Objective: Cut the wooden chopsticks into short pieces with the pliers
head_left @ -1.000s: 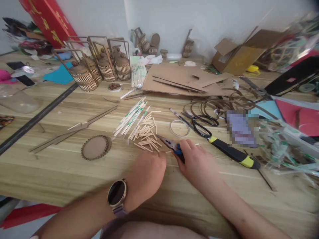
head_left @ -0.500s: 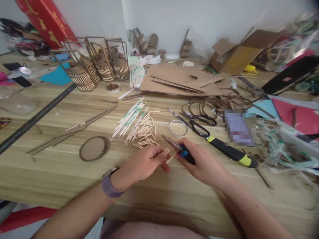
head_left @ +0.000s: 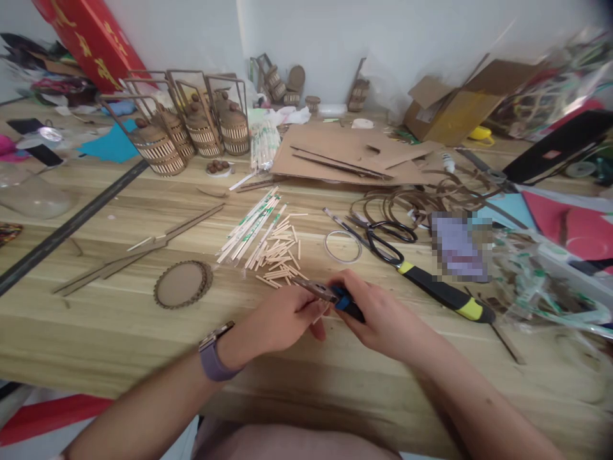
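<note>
My right hand (head_left: 383, 316) is wrapped round the blue-and-black handles of a pair of pliers (head_left: 320, 291). Their metal jaws point left and lie across the fingertips of my left hand (head_left: 285, 316). Those fingers are pinched on a thin wooden stick (head_left: 320, 315), mostly hidden by the fingers and the pliers. Just beyond my left hand lies a loose pile of short cut sticks (head_left: 280, 255). Beside it are long paper-wrapped sticks (head_left: 249, 223). A round cardboard disc with a ridged rim (head_left: 179, 285) rests left of my left hand.
Black-handled scissors (head_left: 390, 239), a tape ring (head_left: 343, 246) and a black-and-yellow handled tool (head_left: 443, 294) lie to the right. Brown strips (head_left: 138, 252) are on the left. Small lidded baskets (head_left: 160, 147) and flat cardboard (head_left: 335, 140) stand or lie farther back.
The pliers have moved left and swung across my left fingertips. My right hand has shifted slightly left with them. The sticks between my left fingers are now mostly covered.
</note>
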A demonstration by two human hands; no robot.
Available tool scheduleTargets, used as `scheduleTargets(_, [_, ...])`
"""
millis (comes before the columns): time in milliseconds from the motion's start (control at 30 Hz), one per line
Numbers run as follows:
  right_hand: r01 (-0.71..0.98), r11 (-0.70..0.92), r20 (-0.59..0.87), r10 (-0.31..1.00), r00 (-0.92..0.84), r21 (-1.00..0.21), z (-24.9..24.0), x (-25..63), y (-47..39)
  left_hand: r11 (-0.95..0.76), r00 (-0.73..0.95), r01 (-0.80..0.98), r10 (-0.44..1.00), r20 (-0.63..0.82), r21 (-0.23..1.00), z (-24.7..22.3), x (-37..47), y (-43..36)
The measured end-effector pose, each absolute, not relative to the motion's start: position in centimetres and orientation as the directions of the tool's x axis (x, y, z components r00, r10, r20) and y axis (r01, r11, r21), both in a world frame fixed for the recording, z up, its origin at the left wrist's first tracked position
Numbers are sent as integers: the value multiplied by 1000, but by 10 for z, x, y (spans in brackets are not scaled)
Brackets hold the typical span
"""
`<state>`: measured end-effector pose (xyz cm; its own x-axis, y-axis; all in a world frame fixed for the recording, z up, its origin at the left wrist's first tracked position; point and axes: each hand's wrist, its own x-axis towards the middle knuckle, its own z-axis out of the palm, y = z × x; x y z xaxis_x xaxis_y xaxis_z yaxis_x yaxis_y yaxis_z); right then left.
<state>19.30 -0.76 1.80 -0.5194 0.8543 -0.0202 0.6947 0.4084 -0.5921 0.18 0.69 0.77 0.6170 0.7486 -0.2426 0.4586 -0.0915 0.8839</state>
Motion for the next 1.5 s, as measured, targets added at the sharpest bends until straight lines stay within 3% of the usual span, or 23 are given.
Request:
scheduleTargets(333, [692,384,-52,853,-519,-611,18,192,-7,-68,644,400,730,-228,914,8,1,7])
scheduleTargets(567, [637,406,-12,838,-546,-656,14,194,-7,141,698,279,650,-301,950,3,0,8])
scheduleTargets(667, [594,444,82,841,-536,-670,12,192,-6,255,707,185,636,-309,949,-2,0,9])
scheduleTargets(800, [595,501,285,860,-423,-628,7,186,-8,378,598,79,722,-347,922,-3,1,10])
scheduleTargets(967, [652,452,275,891,-361,-609,0,174,-15,471,487,-92,790,-373,877,-2,7,8])
scheduleTargets(1333, [712,451,314,891,-327,-538,-6,170,-17,393,416,-148,857,-303,908,-4,15,3])
scheduleTargets(1500, [649,404,217,911,-352,-644,16,182,-28,357,473,-42,830,-296,933,-3,8,5])
